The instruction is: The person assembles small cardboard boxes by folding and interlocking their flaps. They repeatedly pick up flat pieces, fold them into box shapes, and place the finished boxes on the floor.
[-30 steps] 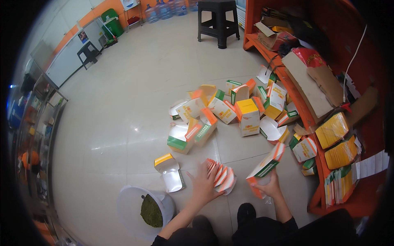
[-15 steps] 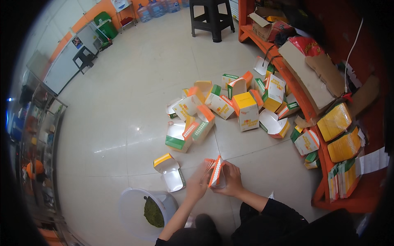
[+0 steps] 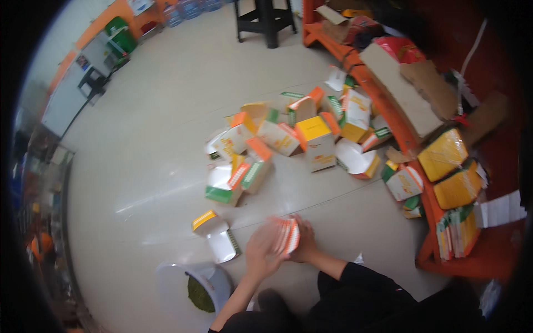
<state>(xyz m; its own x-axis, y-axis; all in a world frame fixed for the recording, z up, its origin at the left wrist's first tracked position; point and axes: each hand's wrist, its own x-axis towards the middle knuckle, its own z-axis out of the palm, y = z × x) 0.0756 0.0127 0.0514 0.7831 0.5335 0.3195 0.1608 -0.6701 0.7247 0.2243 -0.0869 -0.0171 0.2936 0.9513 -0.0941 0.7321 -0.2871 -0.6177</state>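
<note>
Together, both hands grasp a striped orange-and-white bundle of cartons, perhaps nested, though blur obscures it.

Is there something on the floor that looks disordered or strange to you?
Yes, untidy: the cartons lie in a loose heap beside the orange shelf, tipped at different angles, some gaping open. One open carton lies apart, near the white bucket.
</note>
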